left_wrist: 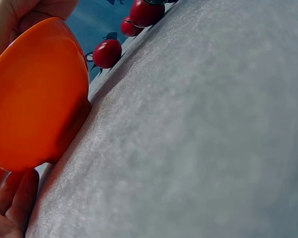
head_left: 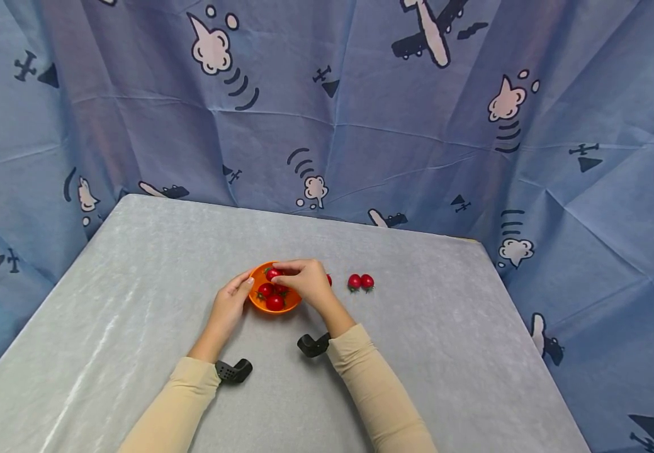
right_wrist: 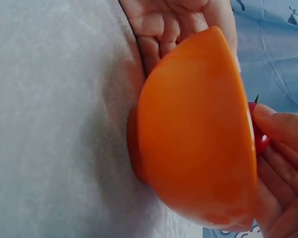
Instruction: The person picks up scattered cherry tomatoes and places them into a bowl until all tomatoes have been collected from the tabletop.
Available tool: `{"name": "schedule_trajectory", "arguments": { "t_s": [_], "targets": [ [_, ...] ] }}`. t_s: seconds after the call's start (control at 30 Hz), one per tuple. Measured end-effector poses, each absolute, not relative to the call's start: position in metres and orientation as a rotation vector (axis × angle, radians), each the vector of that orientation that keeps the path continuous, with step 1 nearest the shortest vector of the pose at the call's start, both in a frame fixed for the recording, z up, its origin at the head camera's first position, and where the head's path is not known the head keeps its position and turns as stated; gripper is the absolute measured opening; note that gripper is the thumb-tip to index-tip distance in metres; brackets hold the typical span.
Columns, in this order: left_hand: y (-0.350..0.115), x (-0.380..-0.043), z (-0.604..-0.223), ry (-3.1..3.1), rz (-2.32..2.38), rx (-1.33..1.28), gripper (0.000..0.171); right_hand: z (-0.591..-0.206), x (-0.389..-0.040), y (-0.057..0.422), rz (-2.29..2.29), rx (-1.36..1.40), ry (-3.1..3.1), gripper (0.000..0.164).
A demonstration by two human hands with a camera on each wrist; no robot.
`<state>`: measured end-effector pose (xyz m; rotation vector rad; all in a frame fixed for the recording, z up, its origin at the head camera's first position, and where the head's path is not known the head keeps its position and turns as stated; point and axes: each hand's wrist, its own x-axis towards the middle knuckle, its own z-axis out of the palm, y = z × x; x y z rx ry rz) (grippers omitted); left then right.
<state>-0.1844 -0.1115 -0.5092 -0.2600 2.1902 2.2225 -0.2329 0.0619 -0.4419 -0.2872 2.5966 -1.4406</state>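
The cherry tomato (right_wrist: 261, 142) is at the bowl's mouth, pinched between the thumb and fingers of your right hand (head_left: 306, 280). Expect it to be light, firm yet easily bruised, its glossy skin slippery; take it gently round the middle, clear of the green stem (right_wrist: 257, 99). Your left hand (head_left: 229, 305) cups the orange bowl (right_wrist: 198, 129), likely light and stiff, thumb at its rim. More tomatoes (head_left: 274, 302) lie inside; two loose tomatoes (head_left: 354, 282) rest rightward on the grey tabletop (head_left: 434, 352).
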Motion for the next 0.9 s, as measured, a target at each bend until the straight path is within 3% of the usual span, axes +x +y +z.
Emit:
{"name": "schedule_trajectory", "arguments": {
  "t_s": [0.9],
  "targets": [
    [-0.1117, -0.1811, -0.5049, 2.182, 2.217, -0.238, 0.045, -0.4502, -0.2348, 0.0529, -1.233, -0.428, 2.683, 0.03]
  ]
}}
